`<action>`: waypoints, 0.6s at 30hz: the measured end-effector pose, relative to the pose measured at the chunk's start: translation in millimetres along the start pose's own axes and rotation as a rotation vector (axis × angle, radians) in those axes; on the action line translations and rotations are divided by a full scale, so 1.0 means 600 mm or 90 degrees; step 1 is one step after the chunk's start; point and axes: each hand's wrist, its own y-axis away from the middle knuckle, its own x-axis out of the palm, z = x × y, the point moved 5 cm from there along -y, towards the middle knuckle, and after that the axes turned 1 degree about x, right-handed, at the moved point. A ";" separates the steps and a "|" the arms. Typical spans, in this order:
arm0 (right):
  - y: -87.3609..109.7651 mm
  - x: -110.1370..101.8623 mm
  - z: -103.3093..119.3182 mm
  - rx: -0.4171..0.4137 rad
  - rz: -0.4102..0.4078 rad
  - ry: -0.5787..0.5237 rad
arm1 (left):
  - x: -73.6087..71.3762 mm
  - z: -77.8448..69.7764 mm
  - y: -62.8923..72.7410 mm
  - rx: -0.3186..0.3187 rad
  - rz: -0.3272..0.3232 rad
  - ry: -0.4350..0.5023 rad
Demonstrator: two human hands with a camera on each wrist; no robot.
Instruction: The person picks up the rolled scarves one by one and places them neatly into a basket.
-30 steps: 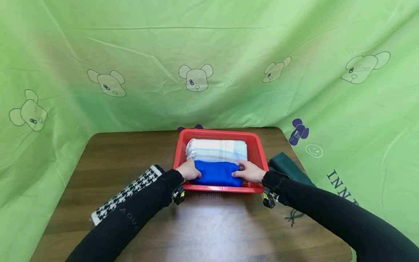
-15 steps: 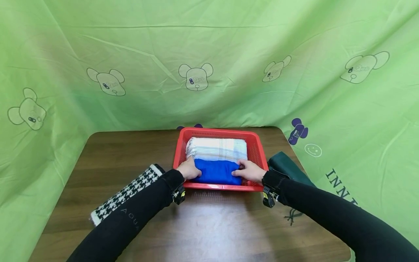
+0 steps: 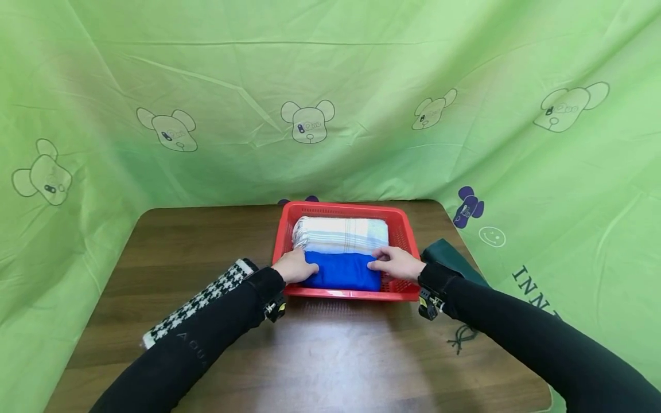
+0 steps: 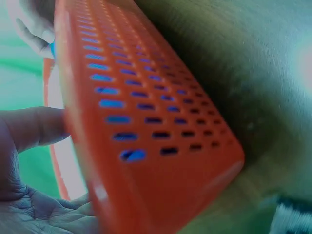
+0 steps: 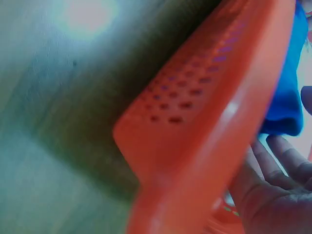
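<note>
A folded bright blue cloth (image 3: 341,271) lies along the near side of a red plastic basket (image 3: 351,295). Behind it in the basket is a folded white and light-blue striped cloth (image 3: 341,234) with fringe at its left. My left hand (image 3: 294,266) is at the blue cloth's left end, its thumb extended; its other fingertips are hidden. At the right end is my right hand (image 3: 396,264), fingers loosely spread. In the right wrist view the thumb stands apart from the blue cloth (image 5: 287,92), while the fingertips are close to its edge.
A rolled or folded black-and-white houndstooth scarf (image 3: 201,301) lies on the wooden table (image 3: 330,355) left of the basket. To the right lies a dark green scarf (image 3: 454,261) with tassels, partly behind my right arm. A green curtain (image 3: 310,69) hangs around the table.
Both hands have loosened from the blue cloth's ends and shifted slightly outward. The blue cloth stays in place in the basket.
</note>
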 end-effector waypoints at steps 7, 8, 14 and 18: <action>0.005 -0.014 0.020 -0.034 -0.003 0.019 | -0.033 -0.013 0.015 0.054 -0.029 -0.022; 0.006 -0.015 0.022 -0.036 0.001 0.018 | -0.037 -0.014 0.018 0.061 -0.030 -0.018; 0.008 -0.024 0.043 -0.064 -0.005 0.028 | -0.060 -0.012 0.032 0.077 0.000 0.032; 0.005 -0.034 0.063 -0.090 -0.018 0.045 | -0.077 -0.010 0.041 0.093 0.022 0.081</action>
